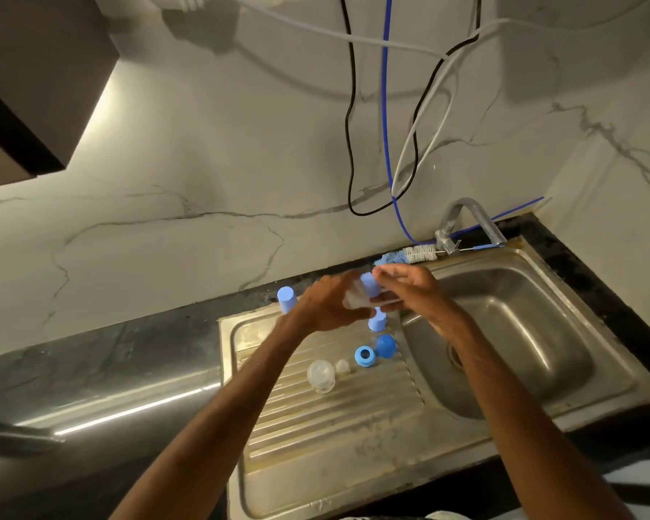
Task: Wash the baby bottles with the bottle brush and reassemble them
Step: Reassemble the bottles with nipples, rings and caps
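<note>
Here | left hand [325, 307], right hand [413, 290] grip bottle [354, 297] | steel drainboard [316, 425] | marble wall [203, 163]

the sink [522, 332] is stainless steel, its basin smooth with a dull shine. the drainboard [316, 425] is ribbed metal, stained and more matt. the tap [466, 215] is brushed metal. the wall [203, 163] looks like white marble with grey veins, smooth and a little glossy. the table [128, 343] is dark speckled stone, polished. the bottle [357, 298] is clear plastic, and the blue cap [286, 299] is smooth matt plastic. the bottle brush [409, 254] has soft blue and white bristles on thin wire.
</note>
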